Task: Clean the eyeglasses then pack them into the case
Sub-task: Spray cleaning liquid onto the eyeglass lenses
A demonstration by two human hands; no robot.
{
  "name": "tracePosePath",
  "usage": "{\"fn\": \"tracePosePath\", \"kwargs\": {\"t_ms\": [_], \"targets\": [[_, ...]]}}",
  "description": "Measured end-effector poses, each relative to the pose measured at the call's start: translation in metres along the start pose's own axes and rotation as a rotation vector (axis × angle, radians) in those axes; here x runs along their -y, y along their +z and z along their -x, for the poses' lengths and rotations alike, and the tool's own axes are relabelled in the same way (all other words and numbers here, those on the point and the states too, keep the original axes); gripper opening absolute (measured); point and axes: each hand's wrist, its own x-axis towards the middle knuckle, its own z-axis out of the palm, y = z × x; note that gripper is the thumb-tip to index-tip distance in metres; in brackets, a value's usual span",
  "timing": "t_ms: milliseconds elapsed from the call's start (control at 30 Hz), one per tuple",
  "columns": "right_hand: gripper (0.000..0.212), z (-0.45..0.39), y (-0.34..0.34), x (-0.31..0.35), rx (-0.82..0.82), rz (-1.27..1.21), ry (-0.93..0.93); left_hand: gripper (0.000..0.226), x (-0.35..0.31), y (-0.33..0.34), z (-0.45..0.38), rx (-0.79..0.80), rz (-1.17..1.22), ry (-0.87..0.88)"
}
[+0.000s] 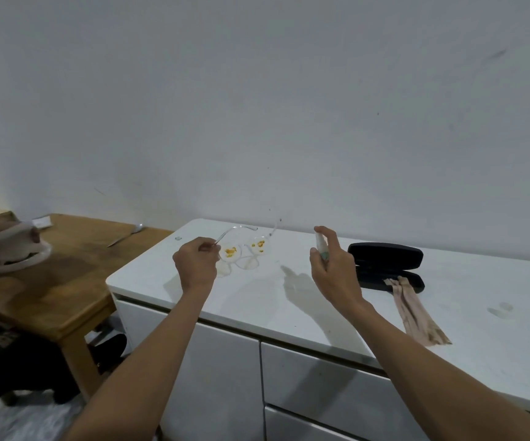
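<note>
Clear-framed eyeglasses [246, 246] hang just above the white counter [257, 300], both lenses smeared with yellow-orange spots. My left hand [196, 263] pinches the end of one temple arm. My right hand [332, 265] grips a small white spray bottle [320, 245] upright, index finger on its top, nozzle toward the glasses. To the right a black eyeglass case [386, 261] lies open on the counter. A beige cleaning cloth [416, 313] lies partly on the case's lower half and stretches toward the counter's front edge.
A wooden table [50, 281] stands to the left, lower than the counter. On it, another person's hand [6, 241] holds something pale over a white plate [21, 261]. A knife [127, 235] lies near the table's back edge. A wall rises directly behind the counter.
</note>
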Motion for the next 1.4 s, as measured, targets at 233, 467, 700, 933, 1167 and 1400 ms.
{"fn": "tracePosePath", "kwargs": {"t_ms": [233, 467, 700, 933, 1167, 1400], "targets": [[0.034, 0.001, 0.018, 0.017, 0.056, 0.004, -0.073, 0.012, -0.021, 0.003, -0.001, 0.001, 0.105, -0.008], [0.037, -0.008, 0.027, 0.033, 0.026, -0.001, -0.174, 0.010, -0.034, 0.003, -0.001, 0.023, 0.164, -0.006], [0.045, -0.010, 0.032, 0.037, -0.039, 0.044, -0.254, 0.015, -0.041, 0.000, 0.001, 0.045, 0.183, 0.005], [0.045, -0.014, 0.037, 0.039, -0.053, 0.092, -0.283, 0.011, -0.042, -0.001, 0.003, 0.051, 0.191, -0.005], [0.027, -0.014, 0.039, 0.039, -0.065, 0.088, -0.252, 0.019, -0.044, -0.001, 0.004, 0.054, 0.208, 0.000], [0.039, -0.010, 0.039, 0.045, -0.090, 0.081, -0.261, 0.020, -0.042, -0.001, 0.003, 0.044, 0.197, 0.000]]}}
